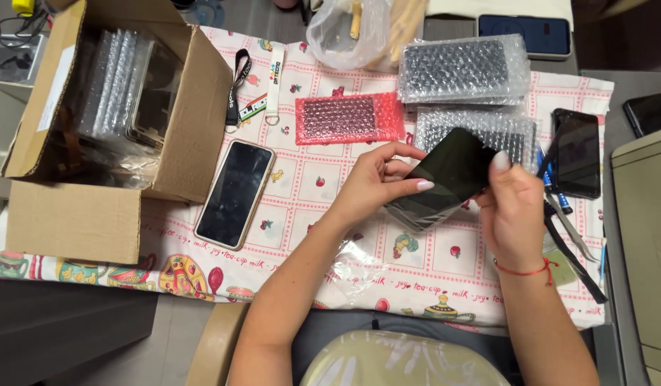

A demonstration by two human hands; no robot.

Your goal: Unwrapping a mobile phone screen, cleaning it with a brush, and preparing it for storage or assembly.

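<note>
Both hands hold a flat black phone screen panel (450, 174) tilted above the patterned tablecloth (416, 271). My left hand (377, 182) grips its left edge, thumb on top. At the panel's right edge is my right hand (513, 211), pinching it with a thumb over the upper corner. A red thread bracelet circles the right wrist. Clear wrapping hangs below the panel. Directly behind it lies a clear bubble-wrapped pack (480, 129).
An open cardboard box (95, 207) with wrapped panels stands at the left. A phone (235, 193) lies face up beside it. A red bubble-wrap pack (348, 118), another clear pack (463, 70), a dark phone (577, 152), tweezers (572, 227) and lanyards (255, 93) lie around.
</note>
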